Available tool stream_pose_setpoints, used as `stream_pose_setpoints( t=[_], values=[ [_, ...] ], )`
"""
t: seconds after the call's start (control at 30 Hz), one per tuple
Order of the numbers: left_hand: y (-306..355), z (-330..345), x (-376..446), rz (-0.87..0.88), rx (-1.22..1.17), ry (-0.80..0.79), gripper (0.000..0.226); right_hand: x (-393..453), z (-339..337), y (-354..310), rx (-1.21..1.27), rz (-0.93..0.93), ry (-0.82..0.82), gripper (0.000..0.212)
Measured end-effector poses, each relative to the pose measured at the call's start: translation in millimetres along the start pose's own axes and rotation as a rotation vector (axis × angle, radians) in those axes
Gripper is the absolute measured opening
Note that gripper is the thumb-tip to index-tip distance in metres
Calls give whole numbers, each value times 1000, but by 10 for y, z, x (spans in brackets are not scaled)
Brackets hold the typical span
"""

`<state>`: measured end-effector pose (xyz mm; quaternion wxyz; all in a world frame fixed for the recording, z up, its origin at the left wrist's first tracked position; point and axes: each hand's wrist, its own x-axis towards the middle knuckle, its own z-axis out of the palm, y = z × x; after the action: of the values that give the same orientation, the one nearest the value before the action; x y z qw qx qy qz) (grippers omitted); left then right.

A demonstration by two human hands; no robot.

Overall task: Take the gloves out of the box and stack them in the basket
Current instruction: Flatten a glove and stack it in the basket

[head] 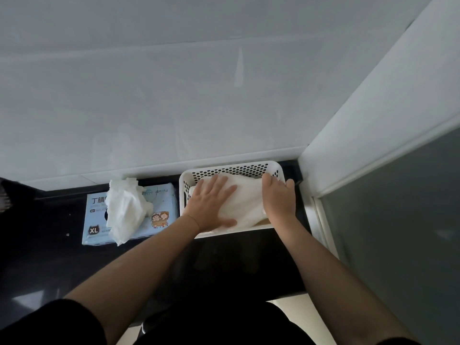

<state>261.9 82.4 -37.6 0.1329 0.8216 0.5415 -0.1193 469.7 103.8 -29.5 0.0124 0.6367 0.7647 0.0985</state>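
A white perforated basket stands on the dark counter against the back wall. Inside it lies a pile of white gloves. My left hand lies flat on the pile with its fingers spread, pressing down. My right hand rests on the pile's right side, fingers pointing at the basket's far right corner, fairly straight. To the left of the basket sits a light blue glove box marked XL. A bunch of white gloves sticks up out of its opening.
The dark counter runs left and toward me. A white wall rises right behind the basket and box. A white frame with a grey panel closes off the right side, next to the basket.
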Motion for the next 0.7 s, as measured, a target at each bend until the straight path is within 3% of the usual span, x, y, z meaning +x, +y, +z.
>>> stream_pose_setpoints(
  t=[0.27, 0.33, 0.43, 0.5, 0.6, 0.7],
  values=[
    [-73, 53, -37, -61, 26, 0, 103, 43, -8, -43, -104, 15, 1, 18],
    [-74, 89, -28, -68, 14, -9, 103, 71, -100, -124, -25, 7, 58, 15],
    [-57, 118, 1, -69, -3, -18, 105, 36, -145, -329, 200, -191, 142, 17],
    [-41, 121, 16, -64, 15, -23, 105, -15, -125, -413, 315, -213, 0, 17],
    [-35, 120, 24, -66, 28, -36, 104, -49, -17, -347, 255, -20, -337, 41],
    [-39, 113, 26, -74, 58, -68, 103, -69, 31, -236, 260, 69, -396, 51]
  ],
)
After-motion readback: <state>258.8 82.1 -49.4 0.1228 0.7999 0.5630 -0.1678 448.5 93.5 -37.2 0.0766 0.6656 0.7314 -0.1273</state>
